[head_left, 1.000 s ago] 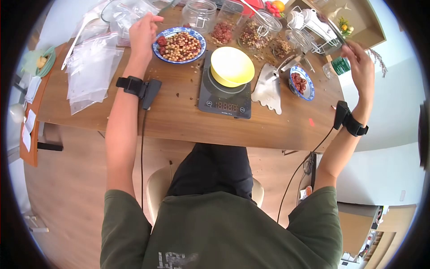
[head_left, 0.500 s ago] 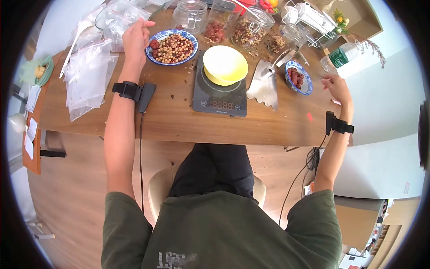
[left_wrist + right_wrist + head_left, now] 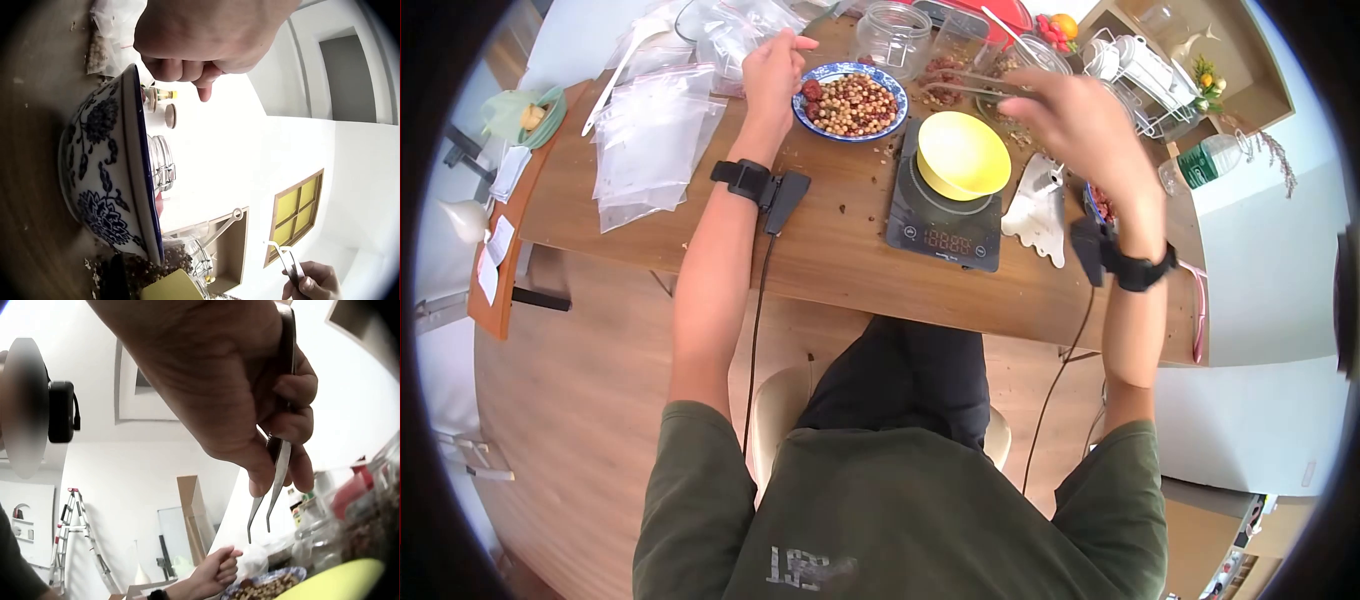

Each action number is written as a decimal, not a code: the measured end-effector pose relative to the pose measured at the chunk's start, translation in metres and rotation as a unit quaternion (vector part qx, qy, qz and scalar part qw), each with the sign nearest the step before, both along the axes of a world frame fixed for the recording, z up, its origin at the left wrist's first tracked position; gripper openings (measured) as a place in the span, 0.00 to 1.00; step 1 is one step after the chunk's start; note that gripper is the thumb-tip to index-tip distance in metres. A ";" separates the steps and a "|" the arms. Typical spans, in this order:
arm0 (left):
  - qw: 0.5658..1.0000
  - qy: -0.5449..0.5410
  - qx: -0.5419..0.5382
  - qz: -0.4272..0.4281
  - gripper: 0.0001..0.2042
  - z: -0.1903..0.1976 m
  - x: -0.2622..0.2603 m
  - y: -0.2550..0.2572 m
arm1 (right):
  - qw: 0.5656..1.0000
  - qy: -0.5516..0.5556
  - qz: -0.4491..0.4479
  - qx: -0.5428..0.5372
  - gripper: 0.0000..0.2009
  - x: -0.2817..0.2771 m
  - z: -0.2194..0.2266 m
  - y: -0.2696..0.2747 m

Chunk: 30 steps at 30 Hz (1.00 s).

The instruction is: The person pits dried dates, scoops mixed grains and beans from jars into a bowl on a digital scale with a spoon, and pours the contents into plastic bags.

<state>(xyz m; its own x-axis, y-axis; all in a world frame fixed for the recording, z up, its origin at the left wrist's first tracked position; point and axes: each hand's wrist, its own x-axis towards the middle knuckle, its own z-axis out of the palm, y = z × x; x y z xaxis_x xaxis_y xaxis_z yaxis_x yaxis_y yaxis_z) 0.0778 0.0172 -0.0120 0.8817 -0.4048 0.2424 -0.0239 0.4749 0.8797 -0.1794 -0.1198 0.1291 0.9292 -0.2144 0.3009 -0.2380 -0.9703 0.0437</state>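
Note:
My right hand (image 3: 1090, 130) grips steel tweezers (image 3: 281, 469), their bent tips apart with nothing showing between them. They extend leftward over the jars beyond the yellow bowl (image 3: 948, 182), which stands on a black kitchen scale (image 3: 915, 218). Beside the blue-and-white bowl (image 3: 103, 162), my left hand (image 3: 773, 80) hovers with fingers loosely curled, holding nothing. Mixed beans (image 3: 855, 108) fill that bowl, and a wrinkled dark-red piece (image 3: 811, 90) lies at its left side. My right forearm partly hides a second blue-patterned bowl (image 3: 1092, 205) of red pieces.
Clear zip bags (image 3: 645, 150) lie at left. Along the back stand glass jars, one clear jar (image 3: 892, 45) nearest the bean bowl. A metal piece with a wavy edge (image 3: 1035, 215) lies right of the scale. A green-labelled bottle (image 3: 1200, 165) lies at far right.
My right hand, with the tweezers, has come down and swung left from the far right to above the jars near the yellow bowl. My left hand stays by the bean bowl. The head view has shifted.

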 end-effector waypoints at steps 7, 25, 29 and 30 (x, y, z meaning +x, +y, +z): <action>1.000 0.006 -0.008 0.013 0.16 0.003 0.000 0.004 | 0.997 0.037 0.073 0.007 0.13 0.094 -0.044 0.019; 0.999 0.008 -0.003 0.032 0.16 0.006 0.002 0.004 | 0.999 0.020 0.021 0.023 0.12 0.113 -0.055 0.017; 1.000 0.013 -0.016 0.024 0.16 0.005 0.001 0.004 | 0.998 -0.038 0.046 0.024 0.13 0.075 -0.029 0.005; 1.000 0.013 -0.015 0.022 0.16 0.005 0.001 0.004 | 0.997 -0.048 0.051 0.028 0.13 0.064 -0.019 0.002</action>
<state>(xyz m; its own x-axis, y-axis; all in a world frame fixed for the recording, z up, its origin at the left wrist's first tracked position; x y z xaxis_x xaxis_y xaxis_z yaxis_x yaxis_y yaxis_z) 0.0789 0.0211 -0.0074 0.9047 -0.3586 0.2300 -0.0216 0.5005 0.8655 -0.1155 -0.1179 0.1104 0.9143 -0.1382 0.3808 -0.1377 -0.9901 -0.0289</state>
